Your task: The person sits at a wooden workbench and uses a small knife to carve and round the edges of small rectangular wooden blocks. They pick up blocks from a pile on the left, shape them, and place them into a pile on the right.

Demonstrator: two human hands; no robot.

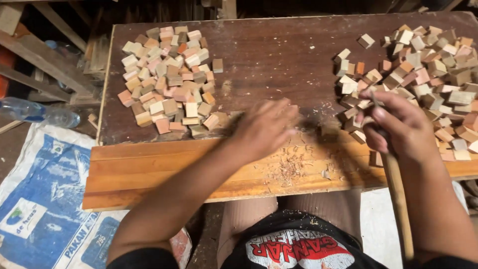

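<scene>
Left hand (264, 127) blurred, palm down on the table (269, 55) just right of the left block pile (169, 82); whether its fingers gripped anything, impossible to tell. Right hand (398, 124) closed round a wooden-handled tool (398, 199) at the near edge of the right pile (423, 74). Shavings (291, 167) between the hands.

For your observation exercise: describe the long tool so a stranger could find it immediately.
Start at the dark board, then the block pile on its right. In front of the pile, the right hand grips a wooden handle: the only long, round stick among small square blocks.
</scene>
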